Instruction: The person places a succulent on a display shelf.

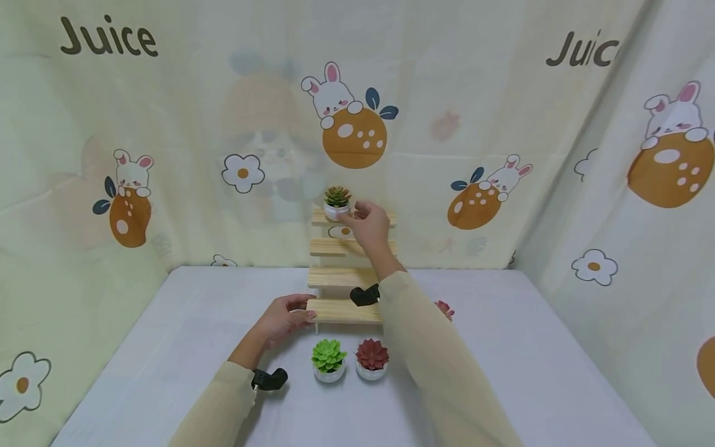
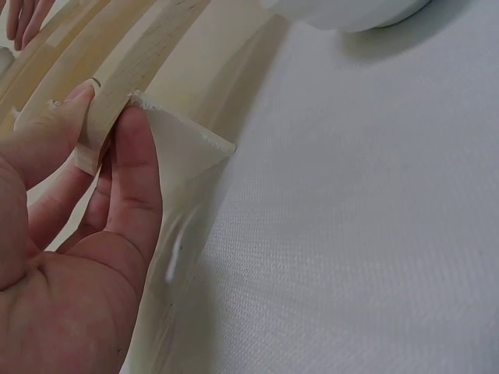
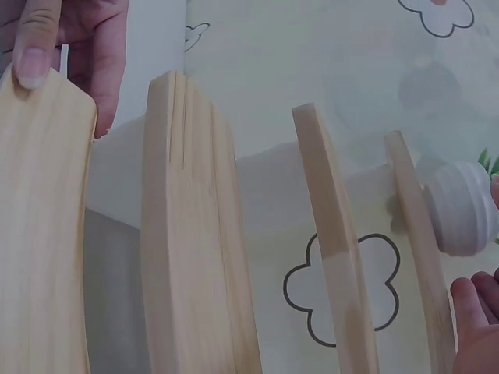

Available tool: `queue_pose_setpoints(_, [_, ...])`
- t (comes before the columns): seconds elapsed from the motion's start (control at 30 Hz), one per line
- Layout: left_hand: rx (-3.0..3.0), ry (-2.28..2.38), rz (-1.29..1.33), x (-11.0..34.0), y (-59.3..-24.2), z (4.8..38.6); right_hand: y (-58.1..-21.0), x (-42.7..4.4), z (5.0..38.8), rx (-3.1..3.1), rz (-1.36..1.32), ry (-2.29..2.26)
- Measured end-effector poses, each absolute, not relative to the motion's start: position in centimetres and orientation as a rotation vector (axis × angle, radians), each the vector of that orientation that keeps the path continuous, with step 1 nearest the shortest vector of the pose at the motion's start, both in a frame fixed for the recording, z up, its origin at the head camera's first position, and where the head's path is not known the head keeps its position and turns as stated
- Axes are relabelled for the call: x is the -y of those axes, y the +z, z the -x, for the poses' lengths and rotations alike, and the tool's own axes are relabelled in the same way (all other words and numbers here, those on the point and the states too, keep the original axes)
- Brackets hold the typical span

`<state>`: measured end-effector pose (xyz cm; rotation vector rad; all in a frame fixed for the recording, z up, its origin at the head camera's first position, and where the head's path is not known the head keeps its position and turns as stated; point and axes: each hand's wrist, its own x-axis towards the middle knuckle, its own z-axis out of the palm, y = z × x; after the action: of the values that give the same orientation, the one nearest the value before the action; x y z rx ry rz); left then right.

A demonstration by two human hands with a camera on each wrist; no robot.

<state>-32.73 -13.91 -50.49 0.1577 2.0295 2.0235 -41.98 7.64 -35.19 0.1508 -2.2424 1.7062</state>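
A tiered wooden shelf stand (image 1: pixel 337 276) rises against the back curtain. On the left end of its top tier sits a small white pot (image 3: pixel 460 209) holding a green succulent with reddish tips (image 1: pixel 337 197). My right hand (image 1: pixel 370 226) grips the pot from its right side, thumb across the front. Only part of that hand shows in the right wrist view. My left hand (image 1: pixel 283 318) pinches the left end of the lowest board (image 2: pixel 109 117), thumb above and fingers beneath.
In front of the stand, a bright green succulent (image 1: pixel 328 355) and a dark red succulent (image 1: pixel 372 354) stand in white pots on the white tabletop (image 1: pixel 184 347). Another red succulent (image 1: pixel 445 310) shows partly behind my right sleeve. A patterned curtain (image 1: pixel 424 74) hangs behind.
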Motion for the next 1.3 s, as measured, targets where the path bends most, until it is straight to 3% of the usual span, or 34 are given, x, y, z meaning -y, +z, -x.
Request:
queue_pose_setpoints(0.63, [-2.047, 2.013, -0.194, 14.0, -50.5, 32.8, -36.7, -14.0, 37.0, 2.126, -0.35, 1.834])
queue_pose_setpoints(1.3, [-2.045, 2.021, -0.126, 13.9, -50.4, 32.6, -40.2, -20.6, 28.9, 2.286, -0.215, 1.866])
